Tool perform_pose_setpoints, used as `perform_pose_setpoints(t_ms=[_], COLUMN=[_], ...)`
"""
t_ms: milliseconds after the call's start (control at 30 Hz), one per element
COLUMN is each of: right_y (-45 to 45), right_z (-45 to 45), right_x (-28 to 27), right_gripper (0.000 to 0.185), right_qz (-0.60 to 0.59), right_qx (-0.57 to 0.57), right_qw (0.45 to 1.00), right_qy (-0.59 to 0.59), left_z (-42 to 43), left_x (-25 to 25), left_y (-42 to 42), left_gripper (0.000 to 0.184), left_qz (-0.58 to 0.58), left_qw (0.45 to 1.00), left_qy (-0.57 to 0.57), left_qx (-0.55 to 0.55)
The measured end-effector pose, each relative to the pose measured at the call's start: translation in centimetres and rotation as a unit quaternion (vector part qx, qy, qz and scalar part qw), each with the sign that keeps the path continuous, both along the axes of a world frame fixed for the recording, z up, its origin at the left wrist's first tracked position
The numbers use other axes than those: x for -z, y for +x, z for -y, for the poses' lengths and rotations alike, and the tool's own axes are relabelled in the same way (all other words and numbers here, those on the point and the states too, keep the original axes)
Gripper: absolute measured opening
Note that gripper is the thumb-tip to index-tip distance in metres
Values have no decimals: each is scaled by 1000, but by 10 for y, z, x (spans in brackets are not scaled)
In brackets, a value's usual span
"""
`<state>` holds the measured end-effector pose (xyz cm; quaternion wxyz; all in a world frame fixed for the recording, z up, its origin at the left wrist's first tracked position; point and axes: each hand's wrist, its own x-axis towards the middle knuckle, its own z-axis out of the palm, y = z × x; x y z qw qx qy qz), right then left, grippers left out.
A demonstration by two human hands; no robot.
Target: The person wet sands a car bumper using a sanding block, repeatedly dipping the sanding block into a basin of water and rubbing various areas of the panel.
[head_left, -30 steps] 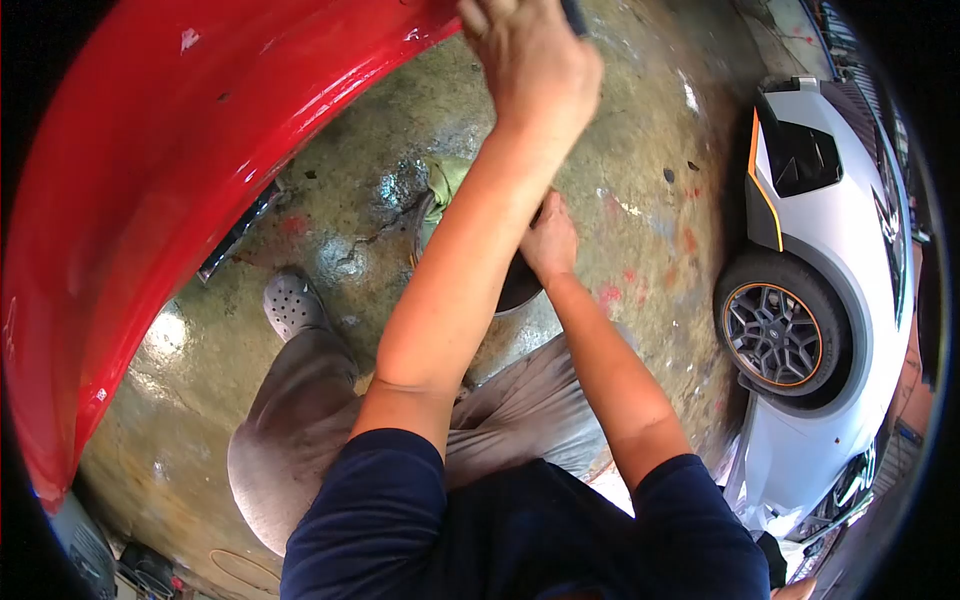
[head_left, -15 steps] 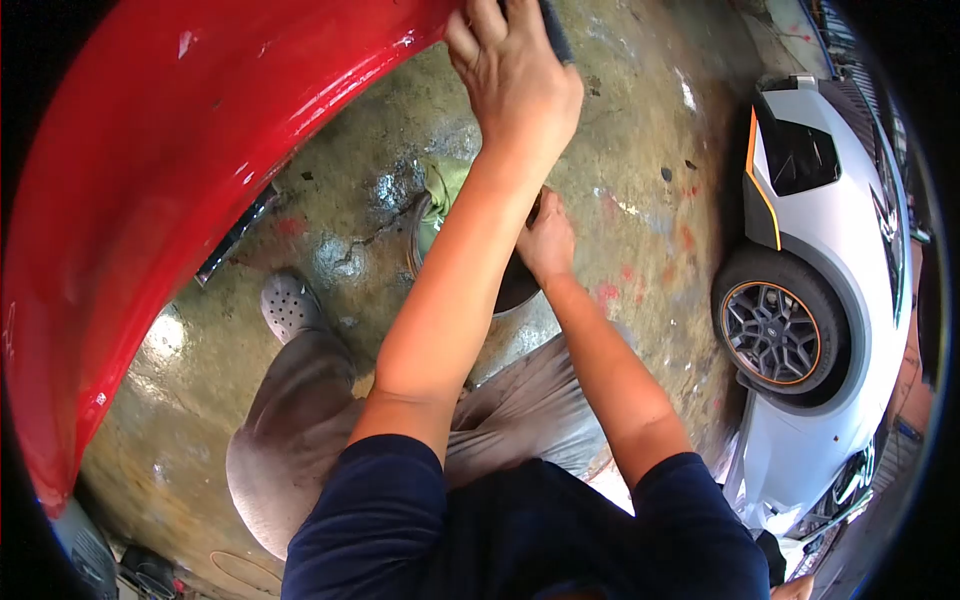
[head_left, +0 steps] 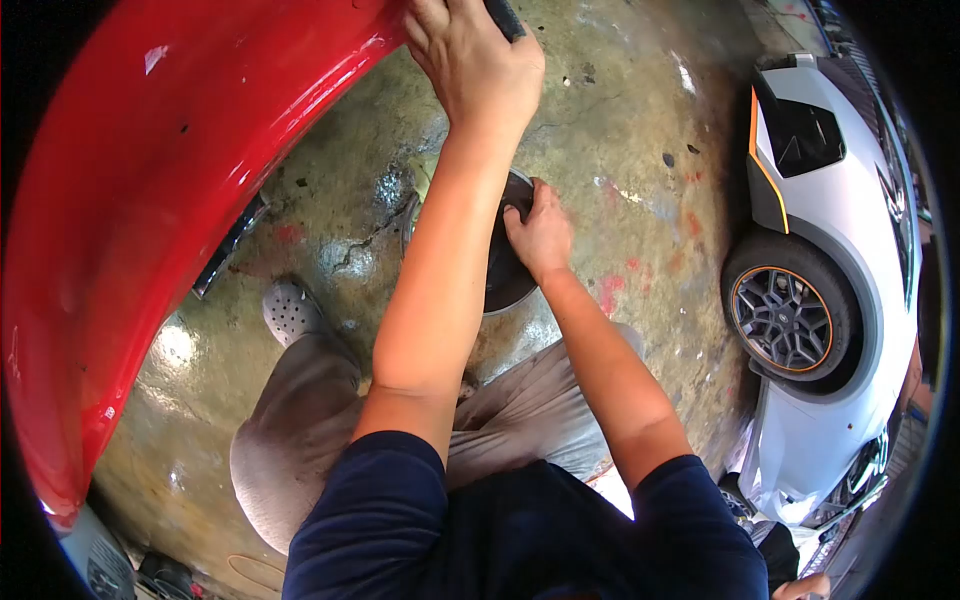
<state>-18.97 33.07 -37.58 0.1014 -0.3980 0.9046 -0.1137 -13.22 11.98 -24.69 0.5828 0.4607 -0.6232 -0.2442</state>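
Note:
My left hand (head_left: 475, 70) reaches to the top of the view, its fingers bent against the edge of a glossy red car body panel (head_left: 150, 190). A dark grey pad (head_left: 505, 18) sticks out on the far side of this hand; the rest of it is hidden. Below, my right hand (head_left: 541, 235) grips the right rim of a dark round bucket (head_left: 508, 270), thumb toward the inside. My left forearm covers the middle of the bucket. Just left of that forearm, a bit of green cloth (head_left: 421, 172) shows at the bucket.
A white car (head_left: 840, 240) with a black wheel (head_left: 783, 318) stands at right. The concrete floor (head_left: 620, 130) is wet and stained with red paint. A dark glossy part (head_left: 230, 248) lies under the red panel. Another person's hand (head_left: 803, 587) shows at bottom right.
My left hand has shifted left and slightly up along the red panel. My right hand's thumb now shows at the bucket, and more of the bucket is visible. The view has shifted slightly.

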Motion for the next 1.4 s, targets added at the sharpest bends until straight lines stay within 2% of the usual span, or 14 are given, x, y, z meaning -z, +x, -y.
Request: perform_pose_setpoints(t_ms=[167, 300, 467, 567, 600, 700, 767, 833, 867, 967, 1100, 1133, 1233, 1400], right_y=[0, -1, -3, 0, 3, -1, -2, -1, 0, 5, -3, -2, 0, -2], right_z=[-4, 0, -1, -5, -5, 0, 2, -1, 1, 1, 0, -1, -1, -1], right_x=[4, 2, 5, 6, 1, 1, 3, 2, -1, -6, 5, 5, 2, 3], right_gripper=[57, 59, 59, 60, 60, 60, 60, 60, 60, 60, 59, 59, 58, 59], right_qz=[6, 9, 4, 11, 15, 16, 16, 19, 20, 22, -1, -9, 0, 8], right_qx=[3, 0, -3, 4, 12, 2, -2, -1, 5, 15, -7, -10, 0, 1], right_qw=[1000, 1000, 1000, 1000, 1000, 1000, 1000, 1000, 1000, 999, 1000, 1000, 1000, 1000], right_qy=[-8, 4, -8, 0, 13, 6, -6, -6, 4, 24, -2, -5, 5, -5], left_z=[3, 12, 2, 10, 8, 12, 6, -2, 6, 8, -4, -6, 6, -2], left_x=[-16, 25, 12, 9, 4, 49, 48, 12, 9, 11, 54, 36, 5, 53], left_y=[-6, 1, 12, 8, 12, 18, 20, 20, 10, 10, 16, 15, 7, 22], left_gripper=[68, 68, 66, 67, 67, 67, 67, 67, 66, 66, 69, 69, 70, 71], left_qz=[-180, -115, -155, -166, -144, -62, -77, -117, -136, -110, -28, -63, -148, 26], left_qw=[981, 987, 981, 979, 982, 989, 989, 984, 980, 984, 995, 994, 978, 994], left_qy=[18, -78, 18, -47, -16, -85, -57, -12, -74, -83, -24, 1, -71, -5], left_qx=[64, 81, 115, 108, 121, 107, 111, 136, 124, 116, 88, 93, 126, 108])
